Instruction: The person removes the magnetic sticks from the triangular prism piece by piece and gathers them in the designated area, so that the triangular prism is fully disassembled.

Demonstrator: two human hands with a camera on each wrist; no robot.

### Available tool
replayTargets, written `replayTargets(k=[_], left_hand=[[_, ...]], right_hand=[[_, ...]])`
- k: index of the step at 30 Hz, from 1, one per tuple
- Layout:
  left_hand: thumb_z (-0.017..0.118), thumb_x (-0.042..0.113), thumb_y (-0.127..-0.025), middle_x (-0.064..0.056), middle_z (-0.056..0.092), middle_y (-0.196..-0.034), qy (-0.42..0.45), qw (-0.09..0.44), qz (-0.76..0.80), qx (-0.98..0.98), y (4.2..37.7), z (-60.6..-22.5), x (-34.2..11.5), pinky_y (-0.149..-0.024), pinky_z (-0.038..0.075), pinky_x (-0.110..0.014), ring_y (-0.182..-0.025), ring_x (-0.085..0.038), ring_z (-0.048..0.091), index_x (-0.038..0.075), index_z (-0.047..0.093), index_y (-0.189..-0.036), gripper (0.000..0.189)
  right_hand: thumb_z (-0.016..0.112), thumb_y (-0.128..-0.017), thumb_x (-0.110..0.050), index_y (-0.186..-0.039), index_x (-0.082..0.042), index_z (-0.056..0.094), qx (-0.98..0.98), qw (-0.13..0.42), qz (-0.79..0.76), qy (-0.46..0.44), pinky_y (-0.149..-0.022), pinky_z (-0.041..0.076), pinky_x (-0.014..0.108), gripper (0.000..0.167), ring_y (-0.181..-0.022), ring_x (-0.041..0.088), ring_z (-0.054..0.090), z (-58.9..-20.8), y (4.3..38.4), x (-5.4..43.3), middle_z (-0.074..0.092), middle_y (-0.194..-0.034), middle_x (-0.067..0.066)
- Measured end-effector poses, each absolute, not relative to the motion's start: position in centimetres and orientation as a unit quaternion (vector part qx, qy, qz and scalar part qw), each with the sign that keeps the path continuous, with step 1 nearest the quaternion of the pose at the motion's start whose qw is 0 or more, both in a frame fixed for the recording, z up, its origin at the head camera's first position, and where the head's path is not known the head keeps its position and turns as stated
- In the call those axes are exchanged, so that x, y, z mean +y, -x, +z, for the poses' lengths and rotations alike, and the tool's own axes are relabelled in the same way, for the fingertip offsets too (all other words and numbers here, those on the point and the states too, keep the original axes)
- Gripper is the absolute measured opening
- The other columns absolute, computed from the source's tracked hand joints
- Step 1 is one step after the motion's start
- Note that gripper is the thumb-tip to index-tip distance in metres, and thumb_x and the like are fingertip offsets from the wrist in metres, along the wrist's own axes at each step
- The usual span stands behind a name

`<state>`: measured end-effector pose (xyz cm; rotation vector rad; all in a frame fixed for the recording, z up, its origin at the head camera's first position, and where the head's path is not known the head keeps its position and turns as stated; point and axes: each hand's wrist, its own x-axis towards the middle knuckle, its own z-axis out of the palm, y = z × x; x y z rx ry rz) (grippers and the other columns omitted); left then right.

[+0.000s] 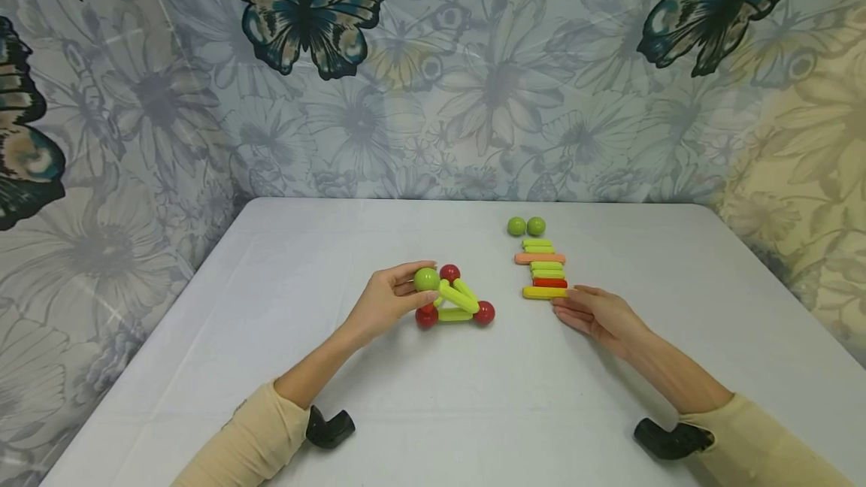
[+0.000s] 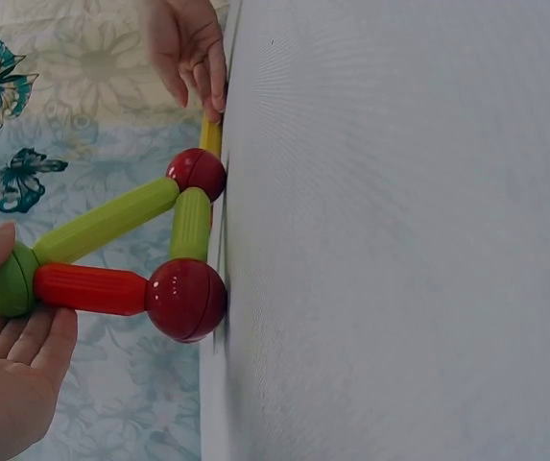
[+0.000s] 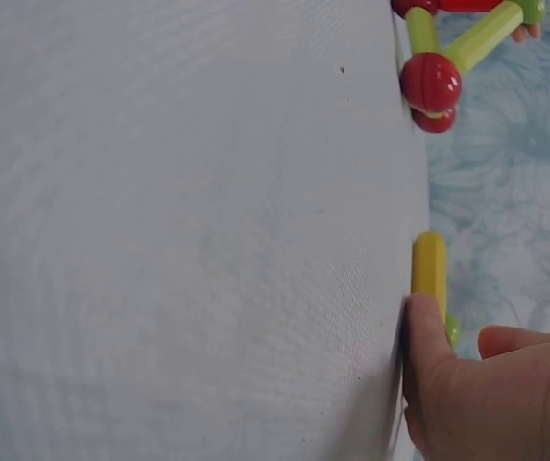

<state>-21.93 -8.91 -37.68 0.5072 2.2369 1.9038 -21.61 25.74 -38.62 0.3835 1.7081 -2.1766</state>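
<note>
Cream sleeves, left hand pinching green ball atop stick frame, right hand straight-fingered, touching yellow stick at left

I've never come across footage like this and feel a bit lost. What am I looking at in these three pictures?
There's no robot here: a person works with two bare hands. The widest picture comes from a camera worn on the head, looking forward and down over a white table. The other two come from cameras on the wrists, so the table looks turned on its side.

The left hand holds a green ball at the top of a frame built of rods and red balls. The right hand touches the yellow rod, the nearest in a row of coloured rods. Beyond that row lie two loose green balls.
</note>
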Motion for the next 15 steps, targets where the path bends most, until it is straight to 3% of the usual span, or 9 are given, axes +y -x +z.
replayTargets(k=[8, 15], left_hand=[[0.074, 0.010, -0.085, -0.011, 0.058, -0.127, -0.165, 0.081, 0.639, 0.747, 21.91, -37.68, -8.98, -0.086, 0.051, -0.028, -0.111, -0.021, 0.060, 0.005, 0.056, -0.133, 0.052], [0.074, 0.010, -0.085, -0.012, 0.058, -0.127, -0.168, 0.078, 0.641, 0.745, 21.94, -37.79, -8.91, -0.085, 0.052, -0.028, -0.111, -0.021, 0.060, 0.006, 0.057, -0.132, 0.050]], right_hand=[[0.046, -0.101, -0.013, -0.149, 0.002, -0.009, 0.623, 0.165, -0.751, -0.144, -0.089, 0.050, 0.030, 0.074, -0.091, 0.014, 0.065, -38.59, 21.56, 25.74, 0.060, -0.102, 0.006], [0.049, -0.101, -0.021, -0.150, 0.004, 0.000, 0.675, 0.152, -0.707, -0.150, -0.080, 0.053, 0.026, 0.073, -0.084, 0.013, 0.063, -38.00, 21.42, 26.13, 0.054, -0.105, 0.009]])
